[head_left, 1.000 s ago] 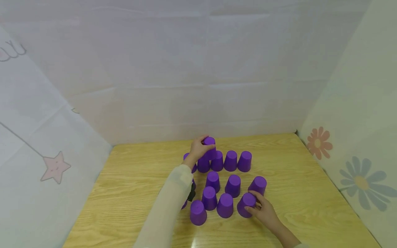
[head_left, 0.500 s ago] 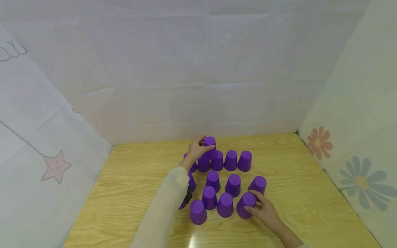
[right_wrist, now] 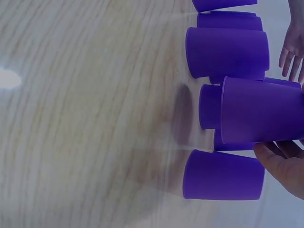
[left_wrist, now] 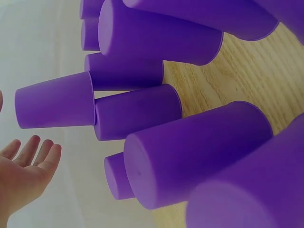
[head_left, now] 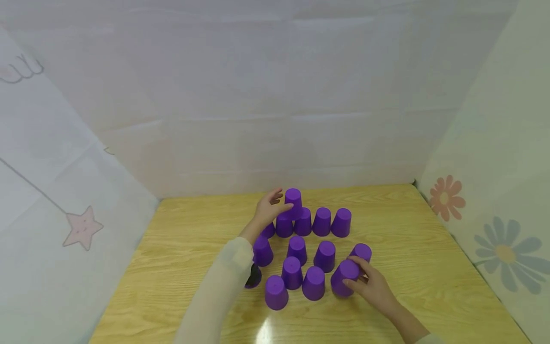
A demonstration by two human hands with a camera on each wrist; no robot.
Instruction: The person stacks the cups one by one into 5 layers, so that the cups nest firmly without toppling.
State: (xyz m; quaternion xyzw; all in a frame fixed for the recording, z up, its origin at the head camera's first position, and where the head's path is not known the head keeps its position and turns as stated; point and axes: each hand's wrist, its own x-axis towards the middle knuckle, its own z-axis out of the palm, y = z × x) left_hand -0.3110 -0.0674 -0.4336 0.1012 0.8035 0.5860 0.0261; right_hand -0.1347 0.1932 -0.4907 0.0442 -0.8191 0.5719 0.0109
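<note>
An upside-down purple cup [head_left: 293,203] stands across two cups of the back row, bridging them as a second level. My left hand [head_left: 268,210] is just left of it, fingers spread; the left wrist view shows a gap between these fingertips [left_wrist: 56,151] and the upper cup [left_wrist: 54,100]. At the front right, my right hand [head_left: 375,289] grips another upside-down purple cup [head_left: 343,279] between thumb and fingers. In the right wrist view this held cup [right_wrist: 261,110] is raised off the table, its shadow on the wood.
Several upside-down purple cups stand in loose rows on the wooden table [head_left: 429,267]: a back row [head_left: 322,222], a middle row [head_left: 324,257] and front cups [head_left: 276,292]. A black wrist strap [head_left: 254,275] on the left arm passes close over the left cups. White cloth walls [head_left: 275,95] enclose the table.
My left hand has let go of the upper cup and drawn slightly left, fingers opening. My right hand has lifted its cup a little.
</note>
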